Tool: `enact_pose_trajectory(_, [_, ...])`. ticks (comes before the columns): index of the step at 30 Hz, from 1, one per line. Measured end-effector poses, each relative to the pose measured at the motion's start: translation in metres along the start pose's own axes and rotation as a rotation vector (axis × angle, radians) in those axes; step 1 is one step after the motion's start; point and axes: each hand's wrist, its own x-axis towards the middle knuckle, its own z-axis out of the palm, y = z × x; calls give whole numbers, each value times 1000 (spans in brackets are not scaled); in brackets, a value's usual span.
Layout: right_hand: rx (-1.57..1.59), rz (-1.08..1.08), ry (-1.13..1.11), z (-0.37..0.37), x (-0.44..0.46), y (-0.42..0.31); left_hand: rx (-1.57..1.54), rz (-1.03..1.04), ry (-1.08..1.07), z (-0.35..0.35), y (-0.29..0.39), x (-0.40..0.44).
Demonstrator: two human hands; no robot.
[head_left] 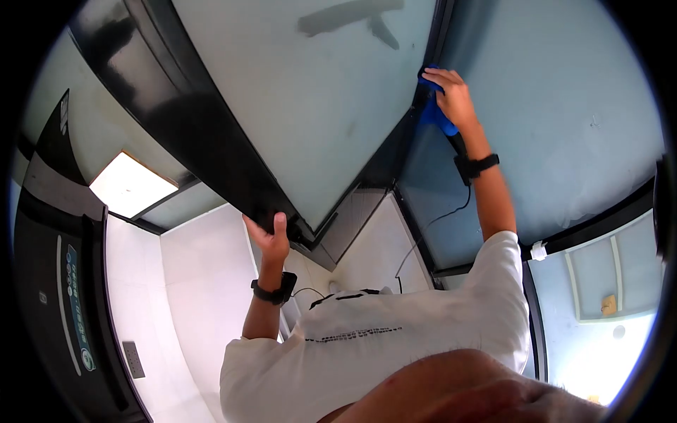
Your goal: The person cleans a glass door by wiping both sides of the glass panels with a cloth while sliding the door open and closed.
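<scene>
My left hand [271, 238] grips the edge of a black-framed glass door [233, 141]. Its thumb lies on the near face, and the other fingers are partly hidden by the frame. Raised to the upper right, my right hand [455, 97] presses a blue cloth [443, 120] against the black upright where the door meets a frosted glass panel [543, 127]. Part of the cloth hangs below the palm. Dark smears [352, 17] mark the upper part of the door's glass.
Black bands circle both wrists, and thin cables [430, 222] run down from them. Pale floor [377, 247] shows beneath the door. A lit ceiling panel [132, 185] and a white wall with a dark socket plate [133, 359] are on the left. A black appliance-like panel [56, 282] stands far left.
</scene>
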Motion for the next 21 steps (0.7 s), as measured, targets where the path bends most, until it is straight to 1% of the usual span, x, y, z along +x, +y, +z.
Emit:
enact_pose_trajectory(2, [-14, 19, 16, -12, -21, -9, -71, 32, -82, 4, 6, -14])
enact_pose_trajectory(3, [-5, 28, 68, -19, -30, -15, -77, 23, -81, 7, 13, -21])
enact_pose_trajectory(4, [4, 38, 120, -27, -42, -23, -159, -20, -167, 11, 23, -30])
enact_pose_trajectory(5, [3, 44, 108, -36, -54, -31, -239, -66, -251, 14, 32, -41])
enact_pose_trajectory(7, [83, 144, 141, -65, -70, -56, -258, -65, -256, 34, 45, -71])
enact_pose_trajectory(8, [78, 139, 125, -81, -82, -71, -280, -55, -255, 41, 49, -85])
enact_pose_trajectory(10, [361, 563, -238, -121, -110, -107, 285, 535, -347, 55, 48, -108])
enact_pose_trajectory(11, [526, 568, -268, -136, -128, -127, -97, 265, -277, 79, 73, -110])
enact_pose_trajectory(12, [691, 574, -293, -149, -148, -144, -136, 700, -300, 98, 89, -86])
enact_pose_trajectory(13, [712, 557, -355, -163, -164, -157, -63, 861, -241, 109, 111, -77])
enact_pose_trajectory(14, [734, 548, -412, -174, -181, -167, -54, 859, -173, 126, 129, -82])
enact_pose_trajectory(15, [807, 539, -401, -175, -208, -167, -161, 837, -228, 145, 141, -86])
enact_pose_trajectory(16, [881, 535, -378, -177, -225, -175, -153, 878, -301, 158, 151, -87])
enact_pose_trajectory(18, [606, 471, -332, -188, -245, -198, -222, 912, -386, 181, 159, -94])
enact_pose_trajectory(19, [601, 504, -193, -186, -261, -204, -258, 880, -470, 188, 164, -94])
enact_pose_trajectory(20, [669, 634, -195, -195, -273, -207, -297, 844, -554, 195, 169, -96])
enact_pose_trajectory(21, [658, 700, -155, -201, -288, -203, -331, 851, -555, 204, 171, -97])
